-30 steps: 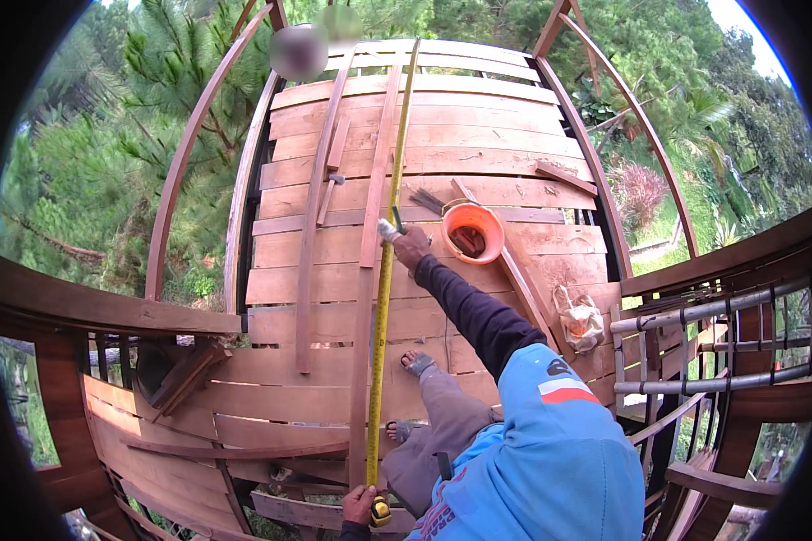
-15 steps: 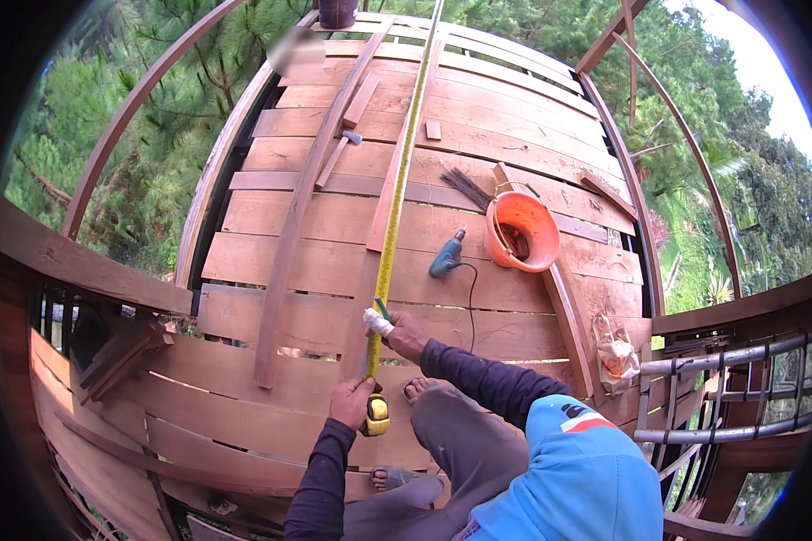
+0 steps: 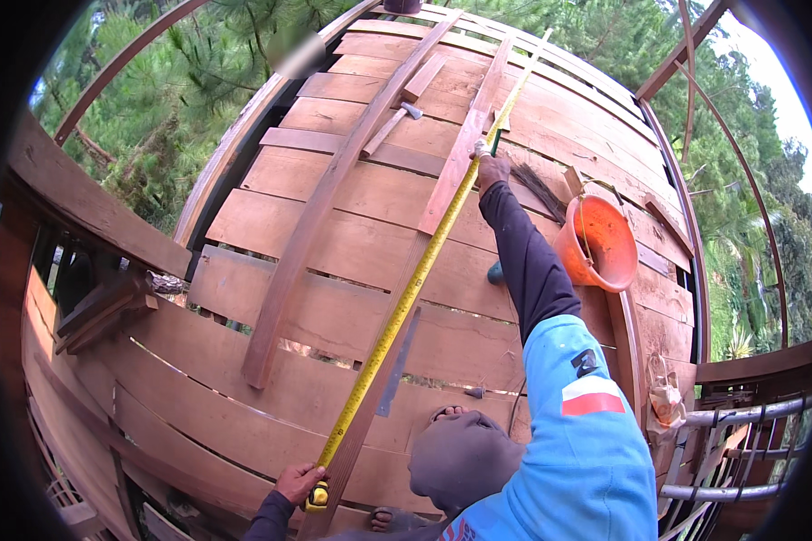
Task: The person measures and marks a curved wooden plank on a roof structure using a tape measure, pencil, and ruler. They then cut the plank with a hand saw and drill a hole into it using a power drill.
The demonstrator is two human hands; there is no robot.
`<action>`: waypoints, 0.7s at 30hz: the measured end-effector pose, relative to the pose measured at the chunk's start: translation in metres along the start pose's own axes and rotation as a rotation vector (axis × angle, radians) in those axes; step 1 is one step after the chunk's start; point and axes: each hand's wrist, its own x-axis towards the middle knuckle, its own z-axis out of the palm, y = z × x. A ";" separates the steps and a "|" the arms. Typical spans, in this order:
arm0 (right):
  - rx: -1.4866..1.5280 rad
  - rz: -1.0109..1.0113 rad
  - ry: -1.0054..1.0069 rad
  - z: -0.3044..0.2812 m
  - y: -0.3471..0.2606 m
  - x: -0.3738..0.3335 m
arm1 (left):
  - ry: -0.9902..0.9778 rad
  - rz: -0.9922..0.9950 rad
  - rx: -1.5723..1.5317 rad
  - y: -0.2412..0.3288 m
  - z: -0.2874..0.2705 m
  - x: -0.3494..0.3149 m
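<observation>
1. The wooden deck (image 3: 361, 243) lies beneath everything, its boards running left to right with narrow gaps.
2. On it, the near plank (image 3: 352, 451) and the far plank (image 3: 456, 171) run roughly end to end toward the far side. Both look stiff and fairly heavy, best gripped by their long edges.
3. The tape measure (image 3: 406, 298) stretches along these planks, from the near side to the far right. Its yellow blade should be light and springy, likely to buckle or twist if pushed sideways. Smooth metal may slide through fingers and its edges could nick skin, so a gentle pinch on the flat faces suits it.
4. The orange bucket (image 3: 570, 248), to the right, is tilted.
5. The right hand (image 3: 493, 169) is farther out at the blade, fingers curled around a green stick; whether it also pinches the blade, I cannot tell.
6. The left hand (image 3: 298, 484), at the near end, grasps the tape measure beside its case.
7. The yellow-and-black case (image 3: 318, 494) seems compact and sturdy, the surest place to hold.
8. The green stick (image 3: 496, 142) looks thin and light.
</observation>
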 end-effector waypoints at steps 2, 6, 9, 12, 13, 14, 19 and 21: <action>0.049 0.038 0.000 0.023 -0.014 0.002 | 0.055 0.009 0.013 -0.008 0.004 -0.018; 0.268 0.022 -0.174 0.012 0.002 -0.043 | -0.021 0.076 -0.003 0.058 0.051 0.020; 0.289 0.045 -0.244 0.013 0.031 -0.101 | -0.055 0.236 0.070 0.152 0.082 0.096; 0.253 0.014 -0.286 0.008 0.049 -0.145 | -0.021 0.440 0.069 0.242 0.110 0.162; 0.242 -0.008 -0.252 0.008 0.054 -0.144 | -0.005 0.459 0.025 0.261 0.120 0.181; 0.231 -0.025 -0.223 0.010 0.059 -0.141 | -0.009 0.475 0.025 0.275 0.125 0.194; 0.175 -0.027 -0.183 -0.005 0.055 -0.109 | 0.003 0.461 -0.004 0.264 0.140 0.199; 0.159 -0.034 -0.185 -0.008 0.058 -0.103 | 0.012 0.437 0.002 0.227 0.136 0.192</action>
